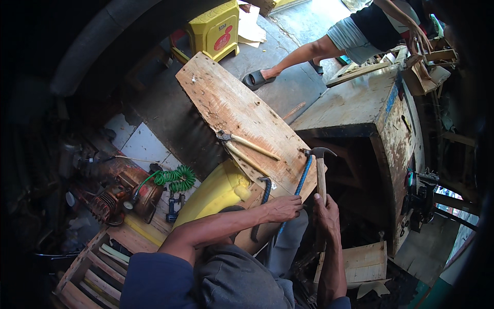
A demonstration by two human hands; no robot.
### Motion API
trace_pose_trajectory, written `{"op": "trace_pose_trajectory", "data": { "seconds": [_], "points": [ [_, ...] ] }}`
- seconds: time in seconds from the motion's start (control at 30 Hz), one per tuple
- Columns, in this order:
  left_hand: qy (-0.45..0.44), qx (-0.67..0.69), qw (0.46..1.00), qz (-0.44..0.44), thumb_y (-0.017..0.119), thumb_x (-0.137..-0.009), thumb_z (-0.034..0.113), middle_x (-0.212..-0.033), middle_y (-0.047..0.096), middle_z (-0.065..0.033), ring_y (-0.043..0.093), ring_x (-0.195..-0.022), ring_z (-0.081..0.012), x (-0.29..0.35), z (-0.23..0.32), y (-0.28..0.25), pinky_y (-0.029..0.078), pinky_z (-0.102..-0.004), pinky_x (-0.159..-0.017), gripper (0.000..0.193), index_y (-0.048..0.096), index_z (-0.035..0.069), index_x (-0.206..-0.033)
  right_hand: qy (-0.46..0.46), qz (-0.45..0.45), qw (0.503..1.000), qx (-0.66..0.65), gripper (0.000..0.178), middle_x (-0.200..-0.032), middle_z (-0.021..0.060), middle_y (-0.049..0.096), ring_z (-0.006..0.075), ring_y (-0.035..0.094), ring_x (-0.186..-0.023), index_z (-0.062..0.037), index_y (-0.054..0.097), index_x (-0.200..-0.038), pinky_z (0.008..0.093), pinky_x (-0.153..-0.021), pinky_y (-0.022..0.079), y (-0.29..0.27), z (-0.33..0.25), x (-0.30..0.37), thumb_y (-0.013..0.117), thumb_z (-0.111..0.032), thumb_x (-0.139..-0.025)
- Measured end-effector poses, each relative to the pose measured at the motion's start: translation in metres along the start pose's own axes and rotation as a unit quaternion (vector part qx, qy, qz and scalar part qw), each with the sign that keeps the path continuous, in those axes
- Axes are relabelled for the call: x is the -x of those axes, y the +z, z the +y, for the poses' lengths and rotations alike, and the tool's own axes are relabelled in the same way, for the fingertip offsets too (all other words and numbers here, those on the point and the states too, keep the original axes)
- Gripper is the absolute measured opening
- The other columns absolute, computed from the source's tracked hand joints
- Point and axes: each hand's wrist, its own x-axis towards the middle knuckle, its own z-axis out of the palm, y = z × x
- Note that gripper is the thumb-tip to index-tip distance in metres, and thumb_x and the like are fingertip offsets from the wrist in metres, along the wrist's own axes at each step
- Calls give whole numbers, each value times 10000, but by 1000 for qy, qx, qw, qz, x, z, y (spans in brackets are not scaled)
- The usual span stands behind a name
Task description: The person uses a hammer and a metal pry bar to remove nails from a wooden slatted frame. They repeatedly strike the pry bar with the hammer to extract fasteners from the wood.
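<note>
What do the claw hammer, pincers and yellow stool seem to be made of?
Claw hammer: dark, dull metal head, probably steel; its matte, pale-brown handle looks like bare wood.
Pincers: dark metal jaws, likely steel; smooth, tan-yellow grips, perhaps plastic or rubber sleeves, though the view leaves that open.
Yellow stool: probably molded plastic, from its even colour, slight sheen and rounded edges.

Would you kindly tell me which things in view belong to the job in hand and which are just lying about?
Likely in the job:
hammer, in the right hand
blue rod, held by the left hand
wooden plank, beneath the hammer's head
pincers, lying on the plank

Apparently just lying about:
yellow stool
green coiled hose
compressor
</note>
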Motion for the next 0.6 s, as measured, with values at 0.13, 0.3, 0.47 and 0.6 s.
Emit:
{"op": "trace_pose_trajectory", "data": {
  "seconds": [0.13, 0.3, 0.47, 0.6],
  "points": [
    [32, -3, 997, -63, 586, -879, 208, -1119, 602, -99, 539, -1182, -264, 17, 7, -7, 380, -432, -1132, 157, 681, 113, -960, 28, 11, 999, -36, 376, -650, -9, 486, 96, 477, -546, -49, 558, -907, 295, -480, 402, -2, 2, 16, 615, -408, -1005],
    [38, 61, 985, -157, 745, -749, 366, -1163, 538, -71, 472, -1259, -266, 73, 2, -33, 253, -509, -1213, 486, 609, 140, -1157, 31, 23, 997, -70, 360, -647, -15, 472, 92, 463, -513, -67, 542, -929, 278, -454, 401, 2, 24, 28, 613, -410, -1011],
    [115, 70, 954, -266, 818, -640, 542, -1140, 552, -25, 458, -1235, -238, 91, -11, -22, 262, -528, -1116, 533, 691, 176, -1006, 45, 12, 996, -74, 351, -647, -12, 467, 96, 465, -496, -71, 530, -940, 276, -447, 412, 14, 35, 38, 604, -407, -1015],
    [128, 104, 961, -220, 737, -710, 646, -1058, 550, -47, 508, -1110, -238, 92, -21, -21, 368, -425, -960, 549, 696, 130, -894, 47, 7, 997, -64, 328, -649, -14, 466, 95, 470, -498, -72, 523, -934, 279, -446, 422, 20, 21, 44, 594, -382, -1018]
  ]
}}
